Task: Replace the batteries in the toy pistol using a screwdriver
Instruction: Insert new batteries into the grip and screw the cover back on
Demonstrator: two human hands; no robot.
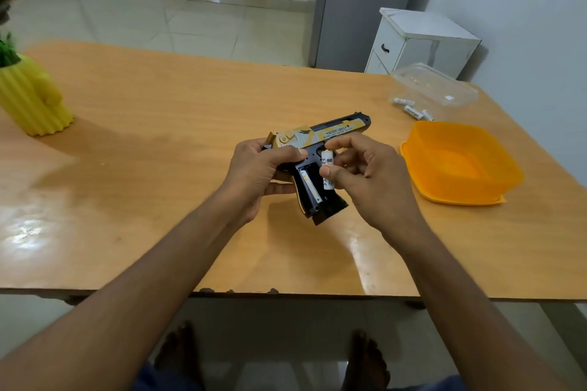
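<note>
Both hands are hovering over the tabletop (190,111): the left hand (260,173) is wrapping around the back of the toy pistol (317,149), keeping it up off the wood, and the right hand (365,174) is pinching one white battery (327,170) between thumb and fingertips, right next to the open grip. The pistol is lying on its side with the barrel pointing away and to the right, and the grip is angling down toward the person, so the battery bay is running along that same slant. The battery in the right hand is sitting roughly parallel to the bay, just beside it, so I'd say it only needs sliding in sideways. One battery already seated (309,186) is showing in the left slot. Over by the clear box (438,86) I'm counting about three loose batteries (413,109), though they're small and hard to be sure of. One orange tub (460,162) is sitting off to the right, one yellow pot (31,95) far left. No screwdriver showing anywhere.
</note>
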